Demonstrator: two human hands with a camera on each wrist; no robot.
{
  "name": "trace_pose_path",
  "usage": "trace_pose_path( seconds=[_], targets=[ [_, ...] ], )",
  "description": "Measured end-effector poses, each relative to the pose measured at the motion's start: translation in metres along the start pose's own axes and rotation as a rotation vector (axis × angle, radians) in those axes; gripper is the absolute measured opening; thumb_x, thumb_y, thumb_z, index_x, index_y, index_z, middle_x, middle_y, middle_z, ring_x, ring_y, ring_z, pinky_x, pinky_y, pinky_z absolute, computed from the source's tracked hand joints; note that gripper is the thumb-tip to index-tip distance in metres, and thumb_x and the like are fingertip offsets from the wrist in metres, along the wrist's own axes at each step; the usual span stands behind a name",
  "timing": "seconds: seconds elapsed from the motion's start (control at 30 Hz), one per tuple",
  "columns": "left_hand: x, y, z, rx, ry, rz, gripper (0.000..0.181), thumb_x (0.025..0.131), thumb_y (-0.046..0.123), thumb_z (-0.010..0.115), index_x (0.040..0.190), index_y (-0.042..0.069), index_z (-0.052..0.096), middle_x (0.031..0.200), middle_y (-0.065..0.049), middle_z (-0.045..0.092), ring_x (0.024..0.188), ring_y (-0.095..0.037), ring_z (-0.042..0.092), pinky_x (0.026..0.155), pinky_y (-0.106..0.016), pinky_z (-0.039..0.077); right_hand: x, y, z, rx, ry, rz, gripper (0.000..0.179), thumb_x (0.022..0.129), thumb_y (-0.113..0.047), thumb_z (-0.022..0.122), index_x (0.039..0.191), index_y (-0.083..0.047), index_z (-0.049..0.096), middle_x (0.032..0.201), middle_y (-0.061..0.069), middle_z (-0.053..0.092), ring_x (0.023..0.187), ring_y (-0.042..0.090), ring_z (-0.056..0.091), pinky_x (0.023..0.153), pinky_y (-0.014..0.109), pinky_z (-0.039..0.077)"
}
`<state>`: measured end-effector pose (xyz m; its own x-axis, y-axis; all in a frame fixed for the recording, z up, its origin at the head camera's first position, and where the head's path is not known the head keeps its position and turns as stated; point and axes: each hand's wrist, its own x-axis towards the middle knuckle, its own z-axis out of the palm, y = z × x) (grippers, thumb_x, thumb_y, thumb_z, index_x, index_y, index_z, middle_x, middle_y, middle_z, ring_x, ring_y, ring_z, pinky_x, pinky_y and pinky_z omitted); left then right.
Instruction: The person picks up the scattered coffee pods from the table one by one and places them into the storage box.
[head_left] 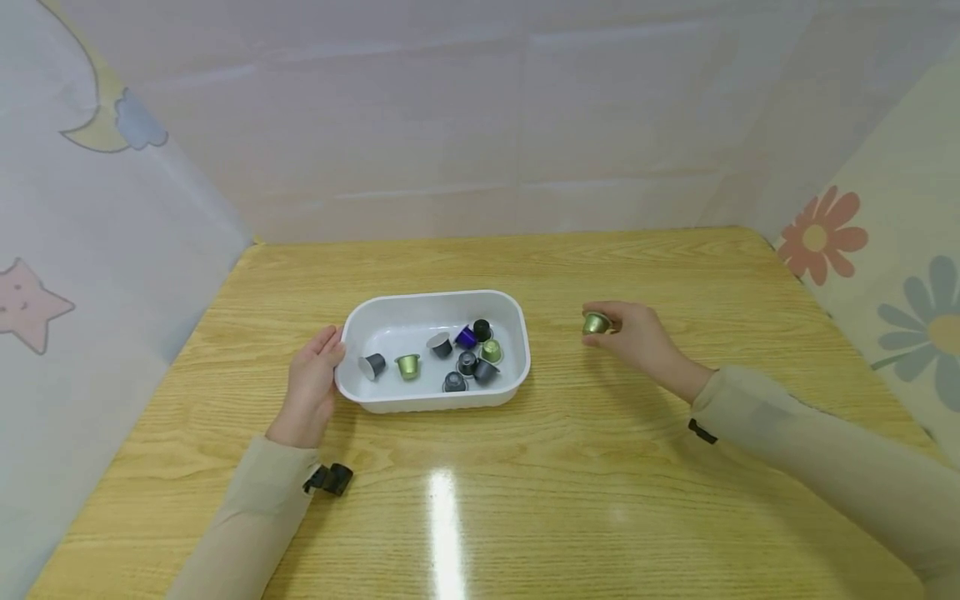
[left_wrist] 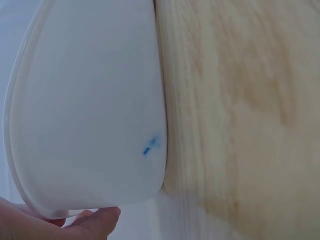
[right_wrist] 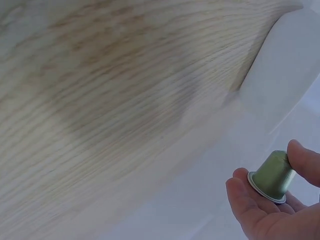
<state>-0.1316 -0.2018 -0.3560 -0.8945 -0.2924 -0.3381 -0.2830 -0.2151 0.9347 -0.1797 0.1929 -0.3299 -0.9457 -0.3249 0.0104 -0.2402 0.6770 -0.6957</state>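
Note:
A white plastic tub [head_left: 431, 403] stands on the table with several coffee capsules inside. Most are grey or black; two are green, among them a green capsule [head_left: 408, 367] lying on its side, and one is a purple capsule [head_left: 466, 337]. My left hand [head_left: 309, 385] holds the tub at its left end; in the left wrist view the fingers [left_wrist: 100, 222] meet its rim. To the right of the tub, my right hand [head_left: 637, 335] pinches a green coffee capsule [right_wrist: 273, 177] between thumb and fingers, above the tabletop.
The wooden table [head_left: 570, 483] reaches back to a pale sheet [head_left: 480, 125]. Printed sheets with a star and flowers hang at the left and right. A black strap piece [head_left: 330, 479] is at the left cuff.

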Motion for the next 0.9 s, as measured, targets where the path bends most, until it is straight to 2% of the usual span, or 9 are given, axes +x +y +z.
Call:
trace_pose_path(
  seconds=[0.4, 0.63, 0.9],
  targets=[
    [0.001, -0.001, 0.000, -0.016, 0.001, 0.004, 0.054, 0.105, 0.002, 0.032, 0.155, 0.003, 0.012, 0.159, -0.010, 0.020, 0.144, -0.017, 0.023, 0.113, -0.022, 0.027, 0.006, -0.019, 0.010, 0.008, 0.007, -0.036, 0.046, 0.088, -0.005, 0.072, 0.130, 0.005, 0.057, 0.124, 0.026, 0.060, 0.100, 0.034, 0.060, 0.077, 0.037, 0.054],
    [0.001, -0.001, 0.000, -0.006, -0.003, 0.003, 0.054, 0.105, 0.003, 0.033, 0.155, 0.004, 0.013, 0.159, -0.010, 0.020, 0.144, -0.017, 0.023, 0.113, -0.023, 0.026, 0.011, -0.031, 0.018, 0.026, 0.001, -0.045, 0.047, 0.087, -0.007, 0.074, 0.130, 0.004, 0.059, 0.119, 0.023, 0.063, 0.088, 0.028, 0.056, 0.068, 0.030, 0.048],
    [0.003, -0.001, 0.000, -0.009, 0.007, -0.008, 0.054, 0.105, 0.003, 0.033, 0.155, 0.004, 0.014, 0.158, -0.009, 0.022, 0.143, -0.016, 0.025, 0.112, -0.022, 0.027, 0.019, -0.043, 0.034, 0.085, 0.009, -0.074, 0.046, 0.084, -0.002, 0.075, 0.126, 0.006, 0.061, 0.114, 0.023, 0.065, 0.085, 0.029, 0.058, 0.066, 0.026, 0.048]
  ],
)
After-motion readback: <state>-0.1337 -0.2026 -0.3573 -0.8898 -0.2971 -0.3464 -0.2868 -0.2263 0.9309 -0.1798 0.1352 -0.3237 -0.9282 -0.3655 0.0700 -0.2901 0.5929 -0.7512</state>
